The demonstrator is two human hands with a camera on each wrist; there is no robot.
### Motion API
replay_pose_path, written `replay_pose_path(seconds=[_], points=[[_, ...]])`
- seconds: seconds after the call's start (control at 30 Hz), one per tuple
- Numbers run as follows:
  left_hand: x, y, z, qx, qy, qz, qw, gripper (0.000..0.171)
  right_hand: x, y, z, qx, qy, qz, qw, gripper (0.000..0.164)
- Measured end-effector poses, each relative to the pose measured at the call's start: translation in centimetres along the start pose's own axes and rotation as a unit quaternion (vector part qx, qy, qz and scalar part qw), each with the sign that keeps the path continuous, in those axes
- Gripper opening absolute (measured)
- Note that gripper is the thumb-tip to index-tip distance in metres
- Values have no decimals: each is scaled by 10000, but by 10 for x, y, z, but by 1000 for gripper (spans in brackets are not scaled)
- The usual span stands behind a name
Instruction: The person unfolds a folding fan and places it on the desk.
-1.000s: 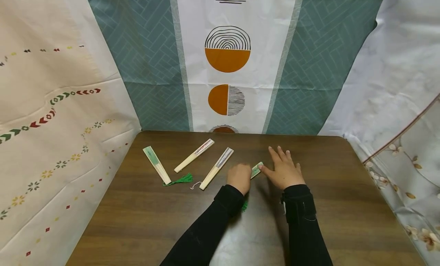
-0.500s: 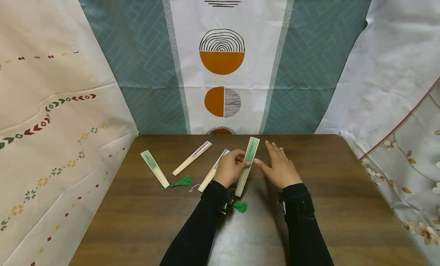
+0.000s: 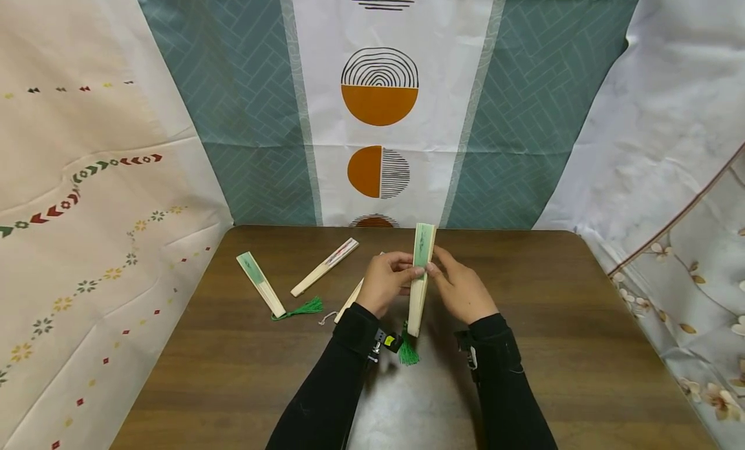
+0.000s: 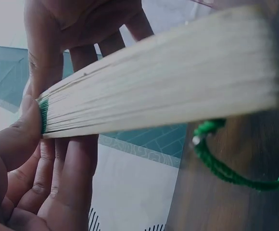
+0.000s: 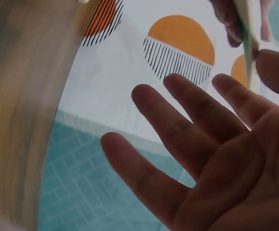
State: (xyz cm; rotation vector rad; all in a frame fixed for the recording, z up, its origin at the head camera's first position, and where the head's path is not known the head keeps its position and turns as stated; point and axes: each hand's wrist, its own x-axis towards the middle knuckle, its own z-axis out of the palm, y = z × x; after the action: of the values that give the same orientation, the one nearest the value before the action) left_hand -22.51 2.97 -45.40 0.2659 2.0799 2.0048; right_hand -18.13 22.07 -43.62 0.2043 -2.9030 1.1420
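A closed folding fan with pale ribs and a green paper part is held above the table, nearly upright in the head view. My left hand grips its left edge, thumb in front and fingers behind. From the other side, my right hand pinches the right edge between thumb and index finger. The remaining fingers of the right hand spread out straight in the right wrist view. A green tassel hangs from the fan's lower end. In the left wrist view, the fan's rib edges are stacked together.
On the wooden table lie a green fan with a green tassel, a red-marked fan, and another pale fan partly behind my left hand. A patterned cloth hangs behind the table.
My left hand has lifted the fan off the table and turned it more upright. My right hand has moved in from beside it and now holds its right edge.
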Motion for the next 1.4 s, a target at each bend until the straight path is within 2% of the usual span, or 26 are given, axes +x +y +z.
replay_pose_path(seconds=[0.37, 0.7, 1.0, 1.1, 1.27, 1.4], points=[[3, -2, 0, -332, -29, -94, 9994, 29, 1, -5, 0, 834, 373, 158, 9957, 41], [5, -1, -1, -257, -150, -134, 9995, 28, 2, -6, -3, 1641, 337, 407, 9850, 35], [6, 0, -6, -416, -190, -62, 9989, 23, 4, -6, -3, 2287, 581, 747, 9689, 32], [6, 0, -7, -476, -145, -22, 9988, 21, 5, -6, -4, 2599, 616, 864, 9598, 32], [7, 0, -10, -557, -104, -42, 9984, 21, 6, -6, -5, 3138, 483, 950, 9435, 33], [6, 0, -11, -634, -4, -49, 9980, 22, 6, -5, -6, 3286, 389, 940, 9390, 34]])
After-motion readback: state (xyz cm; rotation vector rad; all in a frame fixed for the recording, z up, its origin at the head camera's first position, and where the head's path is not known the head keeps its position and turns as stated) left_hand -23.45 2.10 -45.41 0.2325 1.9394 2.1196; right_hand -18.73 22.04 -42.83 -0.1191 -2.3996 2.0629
